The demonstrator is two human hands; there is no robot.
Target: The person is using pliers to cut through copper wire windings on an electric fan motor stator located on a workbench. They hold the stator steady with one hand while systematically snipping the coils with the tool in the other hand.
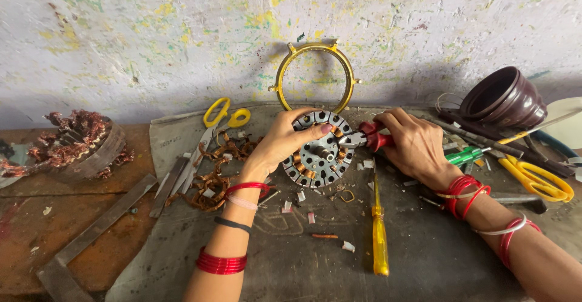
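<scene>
A round metal motor stator (319, 150) with copper windings in its slots stands tilted on a grey mat (291, 259). My left hand (280, 142) grips its left rim and holds it up. My right hand (413, 144) is closed on red-handled pliers (365, 138), whose jaws touch the stator's right edge. Red bangles and threads sit on both wrists.
A yellow screwdriver (379, 229) lies below the stator. Pulled copper wire (212, 184) and yellow-handled scissors (221, 120) lie to the left, a second wound stator (82, 144) at far left. A yellow ring (314, 74) leans on the wall. A brown bowl (503, 99), more yellow scissors (536, 177) and tools crowd the right.
</scene>
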